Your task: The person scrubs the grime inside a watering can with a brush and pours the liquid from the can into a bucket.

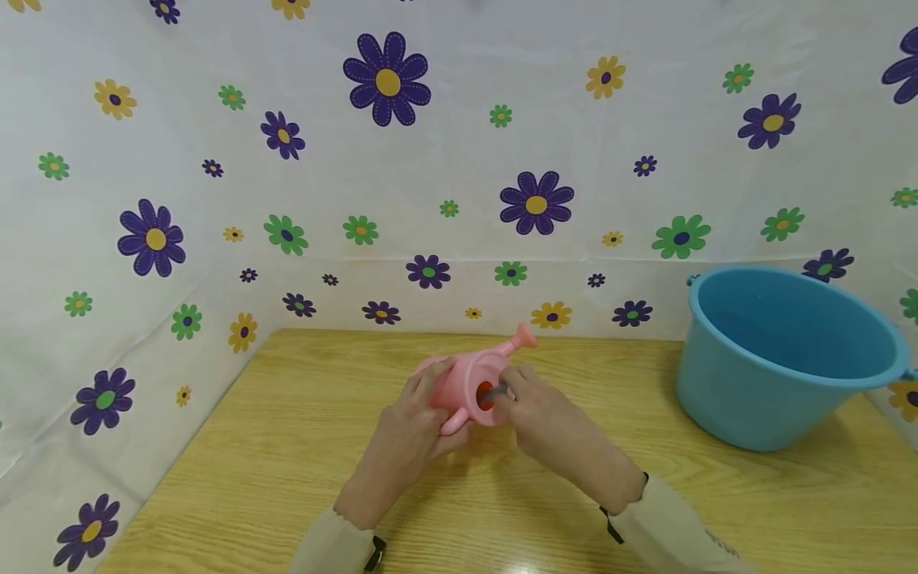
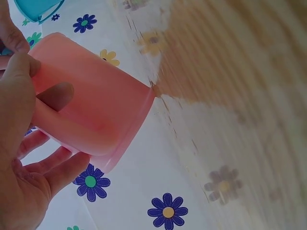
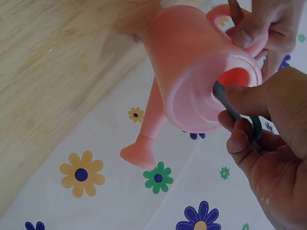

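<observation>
A pink watering can (image 1: 459,383) is tipped over above the wooden table, its round opening facing my right hand. My left hand (image 1: 412,426) grips it by the handle (image 3: 261,45), fingers spread along its side in the left wrist view. The spout (image 3: 152,112) ends in a flared rose and points away from me. With thumb and fingers, my right hand (image 1: 541,422) pinches a dark grey-green curved strip (image 3: 225,101). One end of the strip sits at the opening, and the rest loops between my fingers. I cannot tell what kind of thing it is.
A large blue bucket (image 1: 760,399) with side lugs stands at the right of the wooden table (image 1: 287,478). Behind and to the left hangs a white flower-patterned sheet (image 1: 445,143), which meets the table's back edge.
</observation>
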Demonstrator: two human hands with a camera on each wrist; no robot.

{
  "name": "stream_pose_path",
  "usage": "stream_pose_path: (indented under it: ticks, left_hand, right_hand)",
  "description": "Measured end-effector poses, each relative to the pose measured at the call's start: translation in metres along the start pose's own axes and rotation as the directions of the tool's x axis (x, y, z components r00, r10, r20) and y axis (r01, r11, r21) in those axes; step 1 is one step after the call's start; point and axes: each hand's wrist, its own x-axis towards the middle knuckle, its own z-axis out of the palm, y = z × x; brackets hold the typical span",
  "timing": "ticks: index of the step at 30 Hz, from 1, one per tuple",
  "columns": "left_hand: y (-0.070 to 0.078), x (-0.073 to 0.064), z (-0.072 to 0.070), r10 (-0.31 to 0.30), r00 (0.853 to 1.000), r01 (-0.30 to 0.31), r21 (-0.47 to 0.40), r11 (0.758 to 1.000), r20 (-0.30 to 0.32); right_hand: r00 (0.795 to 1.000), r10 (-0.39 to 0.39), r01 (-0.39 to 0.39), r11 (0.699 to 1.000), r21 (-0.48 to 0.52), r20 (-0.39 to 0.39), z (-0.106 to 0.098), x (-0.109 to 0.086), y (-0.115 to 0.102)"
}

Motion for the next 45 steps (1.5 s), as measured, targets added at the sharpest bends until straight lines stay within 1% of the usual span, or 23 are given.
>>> stream_pose_path:
  ticks: [2,4,7,15,19,23,29,32,35,41,45]
  left_hand:
    - [0.0,0.0,0.0,0.007,1.0,-0.007,0.005,1.0,-0.012]
    - [0.0,0.0,0.0,0.013,1.0,-0.013,0.011,1.0,-0.021]
    - [0.001,0.0,0.001,0.016,1.0,-0.016,0.015,1.0,-0.024]
    - [0.0,0.0,0.001,0.007,1.0,-0.006,0.008,1.0,-0.018]
    - [0.001,0.001,0.001,0.005,1.0,-0.005,0.0,1.0,-0.027]
    - [0.001,0.002,0.001,0.01,0.999,-0.009,0.008,1.0,-0.036]
    - [0.002,0.002,0.001,0.018,0.999,-0.017,0.042,0.999,-0.032]
    - [0.002,0.002,0.001,0.018,1.0,-0.017,0.052,0.999,-0.025]
    - [0.002,0.002,0.0,0.016,1.0,-0.015,0.054,0.998,-0.018]
    - [0.002,0.002,0.0,0.005,1.0,-0.005,0.047,0.999,-0.002]
    - [0.002,0.002,-0.001,-0.002,1.0,0.002,0.033,0.999,0.008]
  right_hand:
    - [1.0,-0.018,0.019,0.994,-0.105,0.012,0.0,-0.001,-0.001]
    - [0.999,-0.028,0.034,0.979,-0.202,0.032,0.0,-0.001,-0.003]
    - [0.998,-0.018,0.034,0.958,-0.284,0.059,-0.002,-0.001,-0.006]
    - [0.998,-0.009,0.033,0.929,-0.369,0.066,-0.014,0.0,-0.013]
    - [0.997,-0.022,0.049,0.909,-0.414,0.07,-0.023,0.001,-0.016]
    - [0.996,-0.03,0.066,0.889,-0.454,0.086,-0.026,0.002,-0.017]
    - [0.994,-0.028,0.075,0.877,-0.475,0.106,-0.02,0.003,-0.016]
    - [0.993,-0.019,0.072,0.878,-0.474,0.117,-0.017,0.004,-0.015]
    - [0.993,-0.009,0.063,0.887,-0.458,0.12,-0.012,0.005,-0.015]
    - [0.996,-0.01,0.044,0.908,-0.416,0.083,-0.002,0.006,-0.013]
    - [0.997,0.0,0.027,0.925,-0.38,0.071,0.002,0.006,-0.013]
